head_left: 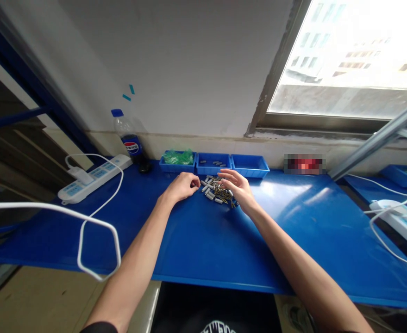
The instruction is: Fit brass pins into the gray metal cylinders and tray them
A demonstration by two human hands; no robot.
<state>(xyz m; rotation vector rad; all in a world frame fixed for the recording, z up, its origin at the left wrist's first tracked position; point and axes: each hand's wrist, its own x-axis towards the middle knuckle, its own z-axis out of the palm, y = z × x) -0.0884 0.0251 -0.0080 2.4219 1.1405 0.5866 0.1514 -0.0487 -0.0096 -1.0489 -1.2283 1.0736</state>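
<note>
A loose pile of screws (227, 196) and short silvery cylinders (210, 190) lies on the blue table between my hands. At the pile's left edge is my left hand (184, 186), its fingers curled in and thumb close to them; whatever they may hold is hidden. My right hand (238, 186) arches over the right side of the pile, fingers and thumb apart, with no held part visible. Just behind stands a blue bin (213, 167) with a few small metal pieces inside.
Beside it are a blue bin with green plastic (178, 158) and another blue bin (250, 172). A cola bottle (133, 144) and a white power strip (95, 178) stand left. A white cable (117, 240) loops over the front left. A blurred red item (303, 164) sits at the back right.
</note>
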